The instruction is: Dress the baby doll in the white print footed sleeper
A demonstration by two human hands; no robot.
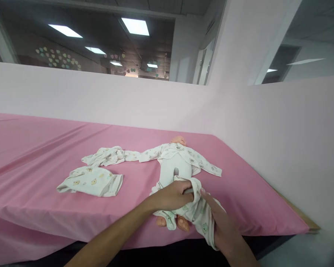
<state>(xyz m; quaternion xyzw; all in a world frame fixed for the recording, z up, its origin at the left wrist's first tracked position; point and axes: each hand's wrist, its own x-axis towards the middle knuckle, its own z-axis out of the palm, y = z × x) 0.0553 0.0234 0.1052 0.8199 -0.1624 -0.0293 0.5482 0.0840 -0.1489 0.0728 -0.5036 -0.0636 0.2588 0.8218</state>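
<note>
A baby doll (176,163) lies on its back on the pink sheet (39,148), head toward the far wall, wearing a white printed top with sleeves spread. Printed baby trousers (196,213) are bunched around its lower legs; two bare feet (174,222) stick out near the front edge. My left hand (172,194) grips the trousers' waistband at the doll's thighs. My right hand (218,217) holds the same fabric from the right side.
Two more printed baby garments lie left of the doll: a folded piece (91,181) and a crumpled one (105,156). A pale partition wall (281,141) borders the bed behind and on the right. The bed's front edge (72,237) drops off below my arms.
</note>
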